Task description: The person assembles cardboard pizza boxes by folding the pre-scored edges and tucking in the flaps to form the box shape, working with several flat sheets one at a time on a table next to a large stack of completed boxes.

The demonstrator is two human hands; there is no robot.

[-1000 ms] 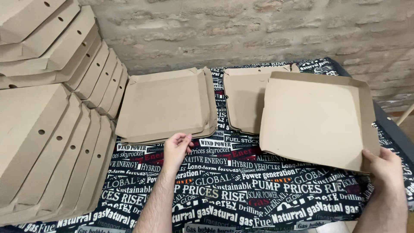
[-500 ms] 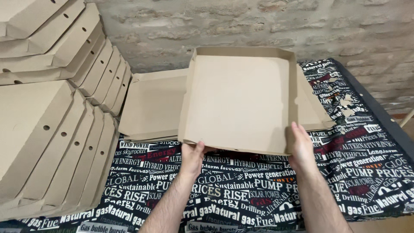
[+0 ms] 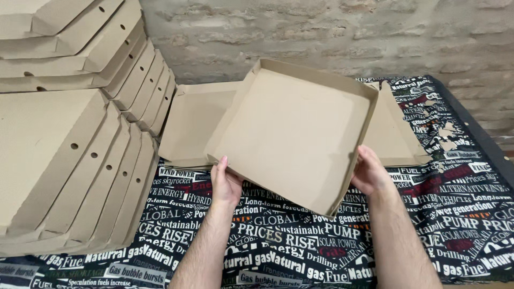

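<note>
Head view. Cardboard tray [image 3: 292,134]: open, shallow, brown, tilted, held above the printed cloth [image 3: 300,251]. Left hand [image 3: 225,182]: clamped on the tray's near left edge, thumb on the inside. Right hand [image 3: 369,172]: gripping the tray's near right side wall. Flat cardboard sheets [image 3: 190,126]: lying behind the tray, partly covered by it. Folded boxes [image 3: 69,155]: stacked leaning, left of the tray. Brick wall [image 3: 321,32]: beyond the tray.
</note>
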